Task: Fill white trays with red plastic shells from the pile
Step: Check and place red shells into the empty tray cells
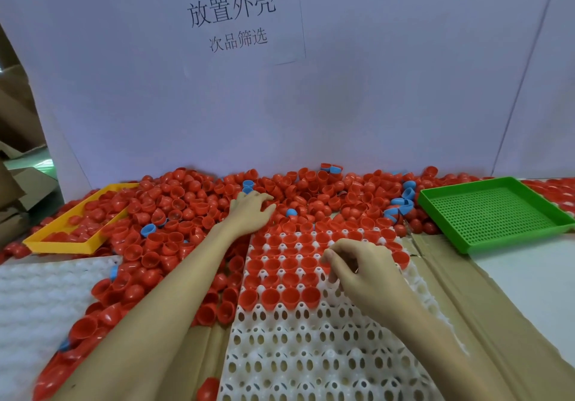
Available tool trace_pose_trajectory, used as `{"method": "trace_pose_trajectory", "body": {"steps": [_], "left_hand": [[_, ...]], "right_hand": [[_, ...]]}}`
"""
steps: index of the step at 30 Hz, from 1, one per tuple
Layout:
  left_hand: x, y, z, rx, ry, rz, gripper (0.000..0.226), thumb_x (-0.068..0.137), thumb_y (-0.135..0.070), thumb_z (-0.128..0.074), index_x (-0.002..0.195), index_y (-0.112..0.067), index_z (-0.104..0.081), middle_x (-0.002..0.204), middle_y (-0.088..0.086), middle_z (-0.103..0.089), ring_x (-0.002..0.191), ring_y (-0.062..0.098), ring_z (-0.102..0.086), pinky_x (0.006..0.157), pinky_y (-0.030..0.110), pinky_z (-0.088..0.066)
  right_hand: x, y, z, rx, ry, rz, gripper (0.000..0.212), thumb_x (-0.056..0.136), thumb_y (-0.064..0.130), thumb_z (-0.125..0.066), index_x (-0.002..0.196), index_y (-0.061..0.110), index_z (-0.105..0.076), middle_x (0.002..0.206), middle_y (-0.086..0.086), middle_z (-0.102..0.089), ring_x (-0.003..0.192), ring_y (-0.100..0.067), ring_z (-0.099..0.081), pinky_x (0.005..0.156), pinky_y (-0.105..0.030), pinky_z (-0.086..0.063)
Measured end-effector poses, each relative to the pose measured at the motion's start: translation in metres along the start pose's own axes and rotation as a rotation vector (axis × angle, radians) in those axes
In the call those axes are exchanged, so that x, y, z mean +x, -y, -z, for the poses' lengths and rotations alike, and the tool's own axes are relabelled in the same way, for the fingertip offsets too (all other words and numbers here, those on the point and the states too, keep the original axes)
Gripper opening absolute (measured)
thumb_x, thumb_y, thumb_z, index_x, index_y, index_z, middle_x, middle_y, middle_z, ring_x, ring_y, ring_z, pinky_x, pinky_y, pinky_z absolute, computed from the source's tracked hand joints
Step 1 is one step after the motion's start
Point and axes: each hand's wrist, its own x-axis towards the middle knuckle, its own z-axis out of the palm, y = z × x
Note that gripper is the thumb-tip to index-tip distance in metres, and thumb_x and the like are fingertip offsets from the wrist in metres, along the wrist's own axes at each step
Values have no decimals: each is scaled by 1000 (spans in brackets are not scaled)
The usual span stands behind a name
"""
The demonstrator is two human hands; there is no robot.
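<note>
A big pile of red shells (186, 201) lies along the back of the table, in front of a white wall. The white tray (311, 354) sits in the middle, and its far rows hold red shells (280, 295) open side up. My left hand (249, 211) reaches palm down into the pile just beyond the tray's far left corner, its fingers curled over red shells. My right hand (361, 270) hovers over the tray's right half. Its fingers are curled and its thumb and forefinger pinch at a red shell (323, 265) by the filled rows.
A yellow tray (62, 245) partly filled with red shells stands at the left, and a green perforated tray (494, 214) at the right. Another white tray (37, 301) lies at the near left. A few blue shells (147, 230) are mixed into the pile. Brown cardboard (485, 323) covers the table.
</note>
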Motion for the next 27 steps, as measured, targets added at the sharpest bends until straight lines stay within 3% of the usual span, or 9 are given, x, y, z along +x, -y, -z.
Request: {"method": "trace_pose_trajectory", "body": {"steps": [4,6,8,10,13,15,17,21,27], "left_hand": [[14,-4,-11,57,110,63,45,110,-46,-35,144,-28,-59,149,3,-53,148,38,-25,122,58,-14],[13,-5,-14,7,74,68,38,111,-39,-35,112,-29,-72,131,1,-60,143,37,-30,120,58,-15],[8,-7,-12,-71,-3,67,43,110,-34,-38,75,-26,-62,109,-4,-60,137,35,-35,115,55,-18],[-2,-8,-7,-89,-104,34,41,109,-31,-42,80,-19,-67,109,-7,-64,132,32,-39,106,47,-21],[-27,-12,4,-111,-294,-163,23,107,-25,-55,111,-22,-77,126,-13,-66,125,20,-47,99,36,-23],[-54,-21,11,-291,-361,-340,16,102,-18,-66,110,-22,-79,117,-14,-69,112,10,-59,102,33,-39],[-87,-32,13,-450,-343,-457,13,97,-14,-73,105,-22,-80,108,-15,-70,97,9,-67,90,26,-54],[-147,-50,-2,-645,-274,-445,12,89,-29,-84,99,-33,-78,103,-13,-73,87,17,-73,77,23,-59],[-175,-46,-7,-848,-237,-353,29,86,-34,-87,82,-23,-61,81,-3,-65,77,14,-67,77,24,-55]], "right_hand": [[1,-2,2,0,-1,-3,26,106,28,-57,88,18,-74,70,6,-72,59,-10,-66,60,-22,-54],[1,-2,3,-1,0,-3,28,107,28,-57,88,17,-74,70,6,-72,59,-11,-66,59,-23,-53],[1,-3,3,-3,8,0,29,107,28,-56,87,16,-73,69,5,-72,58,-13,-66,59,-25,-54],[1,-4,3,0,9,1,29,107,28,-56,86,17,-73,69,4,-72,58,-14,-66,58,-27,-54],[1,-6,2,-7,-28,6,25,106,26,-57,87,18,-72,69,4,-72,58,-10,-64,56,-22,-50],[2,-7,1,40,-79,-13,11,106,23,-58,103,23,-69,74,6,-72,62,-5,-67,58,-22,-53],[2,-6,1,185,-102,-82,17,105,23,-60,121,29,-61,85,5,-73,70,-6,-72,58,-22,-55],[2,-1,1,476,-59,-203,18,104,24,-61,120,31,-64,91,5,-77,77,-12,-77,55,-19,-53],[-4,6,-3,491,99,-213,19,102,34,-65,121,31,-69,95,2,-77,82,-12,-77,64,-21,-57]]}}
